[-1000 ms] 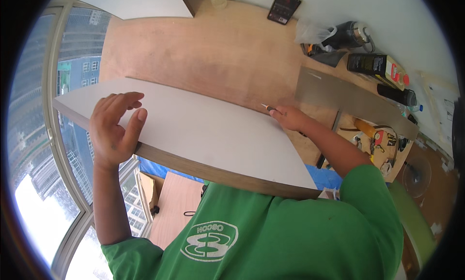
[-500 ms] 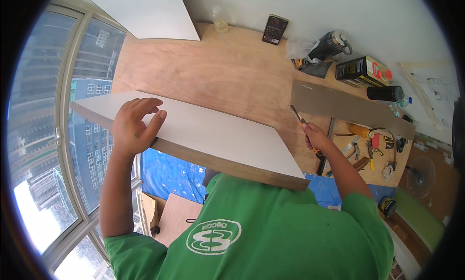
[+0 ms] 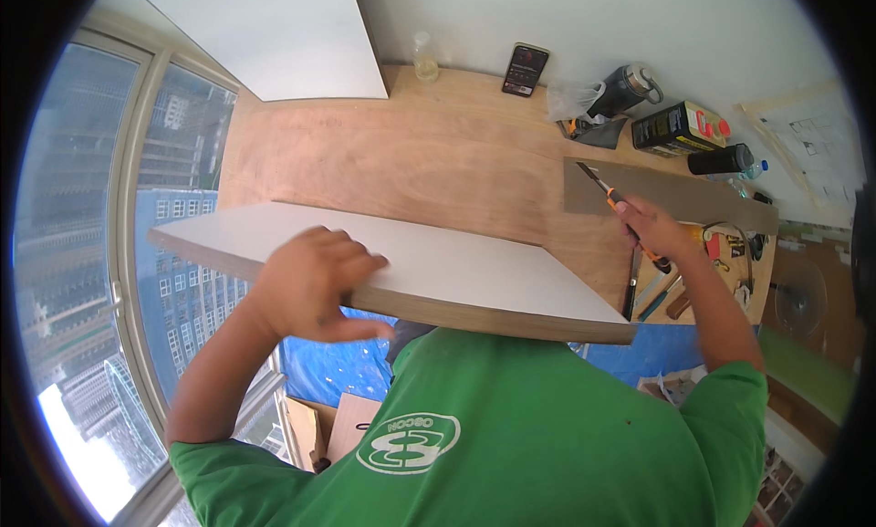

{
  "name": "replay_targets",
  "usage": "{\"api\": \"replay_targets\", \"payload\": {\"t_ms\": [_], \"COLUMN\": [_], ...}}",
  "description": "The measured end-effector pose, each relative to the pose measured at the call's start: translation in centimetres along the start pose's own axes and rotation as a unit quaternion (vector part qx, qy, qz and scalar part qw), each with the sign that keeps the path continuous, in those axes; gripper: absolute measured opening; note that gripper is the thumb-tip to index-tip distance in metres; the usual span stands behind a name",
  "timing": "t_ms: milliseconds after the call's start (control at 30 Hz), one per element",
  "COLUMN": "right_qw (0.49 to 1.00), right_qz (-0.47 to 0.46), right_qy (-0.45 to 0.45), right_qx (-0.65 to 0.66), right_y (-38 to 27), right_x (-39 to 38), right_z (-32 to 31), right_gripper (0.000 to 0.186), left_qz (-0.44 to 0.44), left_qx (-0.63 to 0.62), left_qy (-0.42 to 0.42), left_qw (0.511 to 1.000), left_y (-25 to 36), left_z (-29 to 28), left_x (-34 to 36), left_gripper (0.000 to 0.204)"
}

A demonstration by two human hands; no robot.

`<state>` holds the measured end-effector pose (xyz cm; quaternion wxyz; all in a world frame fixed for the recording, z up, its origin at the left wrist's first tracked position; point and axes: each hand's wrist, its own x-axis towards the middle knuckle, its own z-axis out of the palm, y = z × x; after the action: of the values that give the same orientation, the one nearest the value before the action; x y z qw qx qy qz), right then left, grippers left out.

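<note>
A white-faced board (image 3: 456,264) with a brown wood-look edge lies slantwise across the front of the wooden worktop (image 3: 411,162), its near edge against my green shirt. Over that near edge is my left hand (image 3: 315,285), fingers stretched above the white face and thumb apart, pointing right along the brown edge. Whether its palm touches the board I cannot tell. Off to the right, my right hand (image 3: 652,228) grips an orange-and-black utility knife (image 3: 617,198). The blade points up and left, above a grey-brown strip of board (image 3: 675,189).
Small tools, including a dark straight bar (image 3: 631,281), lie beneath my right forearm. Along the wall stand a phone (image 3: 526,69), a clear bottle (image 3: 425,57), a black flask (image 3: 625,91) and a black can (image 3: 680,128). A white panel (image 3: 274,34) leans at the back left; windows (image 3: 173,162) flank the left side.
My left hand has slid right along the near edge, its thumb now in front of the brown edge. The right hand has raised the knife up and to the right. The board's near edge looks more level.
</note>
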<state>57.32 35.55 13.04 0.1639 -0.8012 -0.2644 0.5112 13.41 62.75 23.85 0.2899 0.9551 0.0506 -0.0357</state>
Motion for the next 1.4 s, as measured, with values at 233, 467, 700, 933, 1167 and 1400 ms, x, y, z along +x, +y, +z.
{"api": "replay_targets", "payload": {"t_ms": [233,467,700,933,1167,1400], "right_qw": [0.995,0.971,0.969,0.948,0.928,0.917], "right_qz": [0.021,-0.022,-0.045,-0.087,-0.138,-0.142], "right_qy": [-0.026,-0.081,-0.165,-0.233,-0.253,-0.271], "right_qx": [-0.094,-0.222,-0.177,-0.199,-0.238,-0.254], "right_y": [-9.9,-15.4,-15.7,-13.3,-12.0,-14.7], "right_x": [-0.2,2.0,7.4,13.2,17.7,21.7], "right_z": [4.1,8.5,11.0,17.5,24.4,29.7], "right_gripper": [0.044,0.052,0.043,0.049,0.047,0.048], "left_qz": [0.136,0.157,0.136,0.104,0.075,0.088], "left_qx": [0.014,-0.063,-0.114,-0.195,-0.241,-0.156], "left_qy": [-0.234,-0.267,-0.300,-0.299,-0.314,-0.268], "left_qw": [0.963,0.949,0.937,0.928,0.915,0.947], "left_y": [-4.4,-6.9,-8.2,-8.6,-9.1,-8.6], "left_z": [-1.4,-2.5,-2.9,-1.7,-1.8,-1.3], "left_x": [1.2,3.9,5.9,6.0,6.7,6.1], "left_gripper": [0.054,0.050,0.053,0.060,0.060,0.057]}}
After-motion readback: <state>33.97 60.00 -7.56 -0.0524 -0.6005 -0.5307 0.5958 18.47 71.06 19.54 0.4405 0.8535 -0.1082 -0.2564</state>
